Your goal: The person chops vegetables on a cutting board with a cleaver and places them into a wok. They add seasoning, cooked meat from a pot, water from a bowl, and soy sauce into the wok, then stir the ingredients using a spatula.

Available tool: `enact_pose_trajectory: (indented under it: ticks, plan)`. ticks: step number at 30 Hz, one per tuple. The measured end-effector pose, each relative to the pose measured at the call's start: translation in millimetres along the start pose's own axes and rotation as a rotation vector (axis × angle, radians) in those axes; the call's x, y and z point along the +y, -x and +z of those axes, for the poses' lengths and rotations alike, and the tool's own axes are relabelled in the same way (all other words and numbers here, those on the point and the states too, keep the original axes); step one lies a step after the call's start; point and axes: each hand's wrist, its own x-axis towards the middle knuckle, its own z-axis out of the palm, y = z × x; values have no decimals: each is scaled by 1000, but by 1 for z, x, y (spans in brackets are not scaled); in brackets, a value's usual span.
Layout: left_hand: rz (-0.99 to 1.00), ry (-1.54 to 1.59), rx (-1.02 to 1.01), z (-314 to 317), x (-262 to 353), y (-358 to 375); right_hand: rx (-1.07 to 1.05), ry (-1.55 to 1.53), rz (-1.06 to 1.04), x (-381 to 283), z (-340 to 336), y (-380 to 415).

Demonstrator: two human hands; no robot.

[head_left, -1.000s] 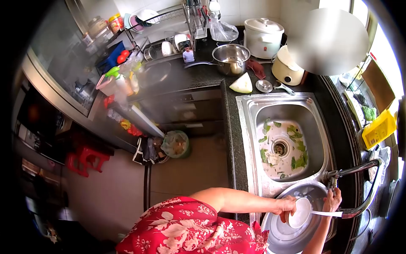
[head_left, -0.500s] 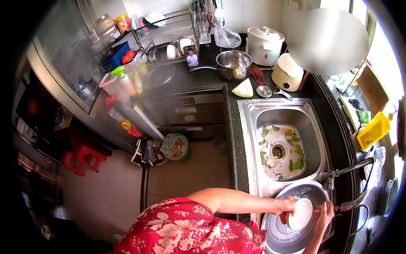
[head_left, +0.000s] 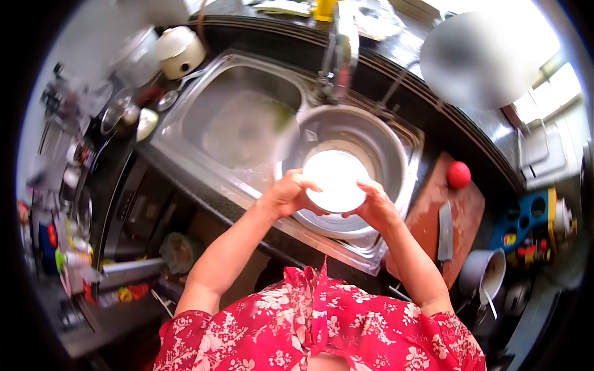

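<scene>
Between my two hands is a small white bowl, so brightly lit that its inside cannot be made out. My left hand grips the bowl's left side, thumb on the rim. On the opposite side, my right hand is closed round the edge. Below the bowl, a large grey basin sits in the right part of the sink. The faucet stands behind the basin. In the left sink bowl, green scraps are blurred.
To the right, a cutting board bears a knife and a red round object. A pot stands nearer me. At the back left are a cream cooker and a pale wedge of melon or gourd.
My view has swung right, bringing the cutting board and knife into sight. My right hand, blurred beside the bowl before, now grips it together with my left.
</scene>
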Motion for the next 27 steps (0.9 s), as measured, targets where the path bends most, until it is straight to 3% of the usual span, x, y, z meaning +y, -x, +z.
enact_pose_trajectory:
  ticks: [4, 8, 10, 12, 13, 14, 15, 16, 17, 18, 19, 20, 21, 22, 23, 24, 26, 27]
  plan:
    - [-1, -137, -119, 22, 8, 7, 150, -57, -171, 2, 10, 28]
    - [21, 24, -362, 9, 19, -4, 326, -39, -368, -1, 7, 57]
    - [-24, -196, -181, -9, 24, -26, 413, -54, -431, -14, 26, 86]
    - [493, -1755, 251, -26, 5, -42, 459, -98, -492, -7, 13, 106]
    - [545, -1980, 116, -10, 16, -34, 480, -80, -534, -8, 14, 121]
    - [612, -1586, -116, -3, 7, -71, 591, -65, -644, -11, 13, 159]
    - [245, -916, -49, -12, 12, -62, 579, -84, -643, -15, 14, 163]
    - [308, -1127, 51, -19, 20, -52, 568, -103, -644, -14, 17, 173]
    - [889, -1905, 60, -6, 13, -67, 627, -141, -733, -14, 25, 214]
    - [1106, -1973, 117, -31, 14, -74, 660, -167, -748, -15, 24, 228]
    - [744, -1304, -2, -47, 15, -78, 676, -204, -766, -15, 25, 246]
    - [354, -1161, -61, -7, 17, -66, 734, -243, -838, -6, 29, 290]
    - [430, -931, 63, -9, 9, -63, 774, -273, -892, -10, 25, 302]
    - [535, -1141, 99, -43, 15, -83, 813, -303, -946, -13, 20, 317]
    - [548, -1179, 62, -29, 0, -83, 884, -260, -983, -8, 35, 373]
    - [429, -1121, -9, -43, 3, -85, 913, -286, -1046, -7, 29, 402]
    - [495, -1239, -30, -105, 42, -168, 1157, -216, -1114, -27, 34, 425]
    - [548, -1197, 38, -48, 37, -137, 1259, -215, -1152, -30, 31, 445]
